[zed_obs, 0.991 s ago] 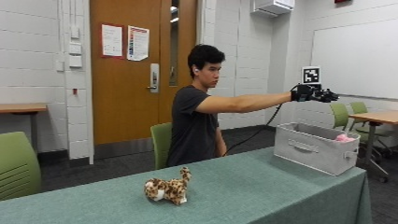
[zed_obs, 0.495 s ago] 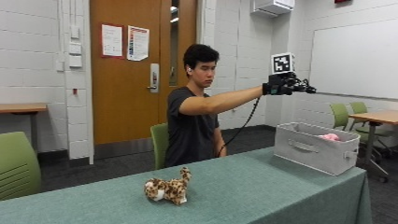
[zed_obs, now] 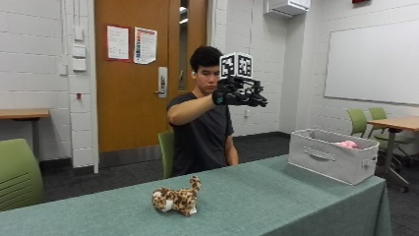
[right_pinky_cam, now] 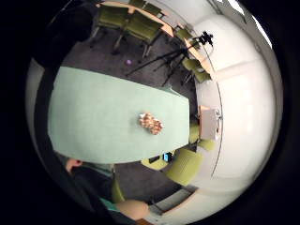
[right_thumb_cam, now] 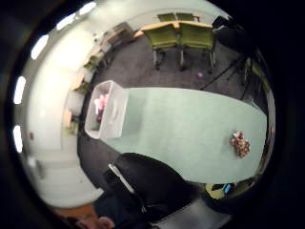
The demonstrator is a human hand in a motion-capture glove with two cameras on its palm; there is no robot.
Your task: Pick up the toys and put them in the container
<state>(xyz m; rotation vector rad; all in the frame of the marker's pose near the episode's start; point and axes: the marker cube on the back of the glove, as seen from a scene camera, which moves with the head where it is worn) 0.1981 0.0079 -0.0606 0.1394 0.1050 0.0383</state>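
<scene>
Gloved right hand (zed_obs: 239,93) raised high w/ fingers extended, holding nothing, well above & apart from leopard toy (zed_obs: 177,197) standing on green table (zed_obs: 275,196), long axis roughly along table length, far from grey container (zed_obs: 332,154) w/ pink toy (zed_obs: 346,144) inside.

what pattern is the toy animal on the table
The toy animal is tan with dark leopard-like spots, clearest in the outside view.

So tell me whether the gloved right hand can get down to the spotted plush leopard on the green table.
Probably yes. The gloved right hand is raised, holding nothing, and the spotted plush leopard stands alone on the green table, away from the grey fabric bin; nothing blocks it.
</scene>
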